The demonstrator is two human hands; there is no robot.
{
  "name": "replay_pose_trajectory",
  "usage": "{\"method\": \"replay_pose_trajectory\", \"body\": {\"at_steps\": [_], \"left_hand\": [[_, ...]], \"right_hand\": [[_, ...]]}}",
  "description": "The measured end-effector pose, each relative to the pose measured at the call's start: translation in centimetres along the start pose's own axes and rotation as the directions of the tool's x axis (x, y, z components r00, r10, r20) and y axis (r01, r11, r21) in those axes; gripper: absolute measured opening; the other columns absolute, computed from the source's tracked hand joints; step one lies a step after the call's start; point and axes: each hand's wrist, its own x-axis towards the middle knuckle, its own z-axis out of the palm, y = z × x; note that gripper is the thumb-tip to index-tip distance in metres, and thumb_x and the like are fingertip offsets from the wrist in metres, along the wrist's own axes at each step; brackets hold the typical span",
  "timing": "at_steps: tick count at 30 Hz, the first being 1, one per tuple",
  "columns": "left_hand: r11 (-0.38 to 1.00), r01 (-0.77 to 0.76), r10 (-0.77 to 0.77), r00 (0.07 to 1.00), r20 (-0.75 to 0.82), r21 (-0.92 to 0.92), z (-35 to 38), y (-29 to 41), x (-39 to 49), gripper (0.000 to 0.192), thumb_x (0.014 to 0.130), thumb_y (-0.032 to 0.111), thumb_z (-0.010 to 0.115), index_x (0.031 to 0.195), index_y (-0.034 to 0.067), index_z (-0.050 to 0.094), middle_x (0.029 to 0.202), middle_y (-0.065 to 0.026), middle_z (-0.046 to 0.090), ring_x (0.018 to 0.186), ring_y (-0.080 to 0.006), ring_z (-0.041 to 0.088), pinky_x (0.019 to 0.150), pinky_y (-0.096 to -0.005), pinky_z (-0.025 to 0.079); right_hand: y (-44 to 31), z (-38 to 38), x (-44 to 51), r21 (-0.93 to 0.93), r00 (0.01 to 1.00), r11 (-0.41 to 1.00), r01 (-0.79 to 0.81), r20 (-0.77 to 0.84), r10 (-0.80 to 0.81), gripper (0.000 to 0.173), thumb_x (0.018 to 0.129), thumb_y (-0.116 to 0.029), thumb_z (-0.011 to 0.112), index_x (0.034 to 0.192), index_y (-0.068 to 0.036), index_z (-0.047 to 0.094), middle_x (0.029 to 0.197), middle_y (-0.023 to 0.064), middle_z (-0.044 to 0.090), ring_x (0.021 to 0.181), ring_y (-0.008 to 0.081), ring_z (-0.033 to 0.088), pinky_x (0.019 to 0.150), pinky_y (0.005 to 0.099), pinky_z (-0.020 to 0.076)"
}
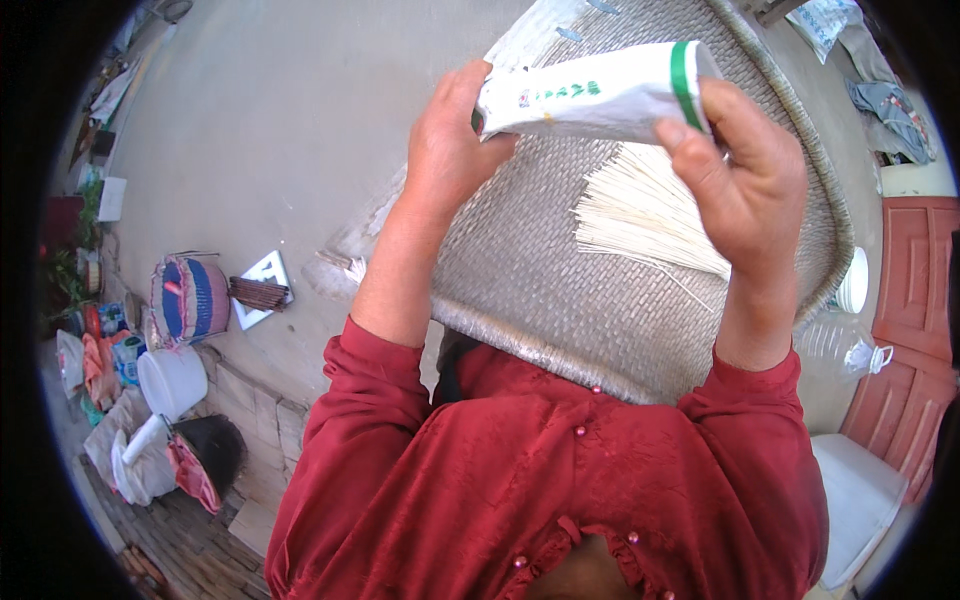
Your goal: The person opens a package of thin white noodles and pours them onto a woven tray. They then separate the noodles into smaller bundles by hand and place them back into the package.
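Note:
A white packet (585, 94) with green writing and a green band is stretched sideways between my two hands, above a woven wicker tray. My left hand (454, 139) grips its left end, the thumb below and the fingers above. At the banded right end, which looks open, my right hand (750, 169) has its thumb on the front and its fingers at the rim. The woven tray (517, 232) rests at my lap. On it, partly behind the packet and my right hand, lies a fanned heap of thin pale strands (645, 217) like dried noodles, a few strands apart from it.
Left on the ground are a striped woven basket (190, 300), dark sticks (259, 293) on a white frame (262, 319), a white bucket (172, 382) and bags (101, 367). To the right are a clear plastic bottle (825, 341), a white tub (853, 281) and red door panels (911, 300).

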Motion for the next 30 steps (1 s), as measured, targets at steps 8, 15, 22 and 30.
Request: {"method": "replay_pose_trajectory", "body": {"at_steps": [8,15,22,30], "left_hand": [[0.887,-0.080,0.004,0.986,-0.165,-0.455,1.3,-1.3,0.7,0.048,0.063,-0.006,0.074,0.107,0.006,0.060,0.099,-0.0067,0.058,0.086,-0.0212,0.058,0.075,-0.0304,0.049],[0.829,-0.158,0.053,0.977,-0.207,-0.537,0.0,0.3,-0.4,0.040,0.078,0.012,0.067,0.116,0.002,0.057,0.109,-0.0122,0.057,0.099,-0.0283,0.055,0.086,-0.0343,0.046],[0.894,-0.212,0.144,0.970,-0.196,-0.394,-0.3,0.5,-0.5,0.045,0.077,0.015,0.070,0.118,0.002,0.056,0.110,-0.0125,0.057,0.102,-0.0273,0.055,0.088,-0.0338,0.046],[0.915,-0.194,0.116,0.966,-0.230,-0.353,0.0,-0.9,0.5,0.052,0.078,0.024,0.076,0.120,0.000,0.056,0.103,-0.0130,0.057,0.095,-0.0218,0.057,0.085,-0.0325,0.046]], "right_hand": [[-1.2,-0.8,-0.5,-0.116,0.793,0.833,0.542,-0.259,-0.552,0.061,0.085,-0.033,0.069,0.128,0.004,0.047,0.125,0.0243,0.055,0.101,0.0373,0.063,0.077,0.0371,0.0567],[0.8,-3.0,-1.4,-0.134,0.838,0.922,0.362,-0.387,-0.385,0.072,0.087,-0.048,0.058,0.136,0.002,0.041,0.131,0.0292,0.051,0.114,0.0402,0.058,0.086,0.0410,0.0540],[1.4,-1.0,-1.0,-0.017,0.890,0.953,0.302,-0.352,-0.289,0.066,0.088,-0.040,0.061,0.135,0.003,0.040,0.127,0.0283,0.054,0.113,0.0385,0.060,0.089,0.0384,0.0526],[1.9,0.0,-1.0,0.068,0.917,0.964,0.256,-0.332,-0.220,0.069,0.087,-0.046,0.063,0.137,-0.004,0.041,0.129,0.0283,0.053,0.114,0.0390,0.059,0.091,0.0394,0.0514]]}}
